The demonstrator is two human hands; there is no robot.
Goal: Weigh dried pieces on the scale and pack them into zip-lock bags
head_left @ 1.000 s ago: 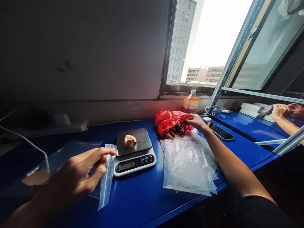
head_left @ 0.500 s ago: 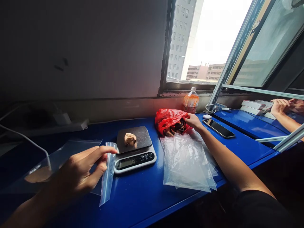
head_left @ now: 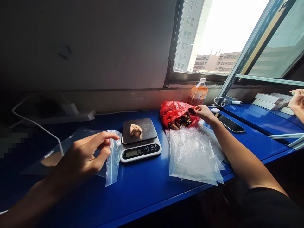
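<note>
My left hand [head_left: 91, 153] is bent, its fingertips and thumb closed at the zip edge of a clear plastic zip bag [head_left: 114, 171]. Inside or under that bag shows a beige patch [head_left: 51, 159]. Beside it stands a digital kitchen scale [head_left: 142, 151], its display lit, with a pale tan curved dried piece [head_left: 136, 130] on the dark plate. At the mouth of a red plastic bag [head_left: 172, 109], my right hand [head_left: 204, 113] pinches a dark brown dried piece [head_left: 191, 111]. Several similar brown pieces [head_left: 181, 121] fill the red bag.
A stack of clear zip bags [head_left: 193, 158] lies right of the scale. Behind are a bottle of orange drink [head_left: 199, 91], a phone [head_left: 230, 123] and a white power strip [head_left: 82, 117]. Metal rack posts [head_left: 237, 63] rise at right, near another person's hand [head_left: 297, 99].
My right hand has drawn back slightly at the red bag's mouth, and a dark piece now shows in its fingers. The whole view has shifted; the other person's hand is nearer the edge.
</note>
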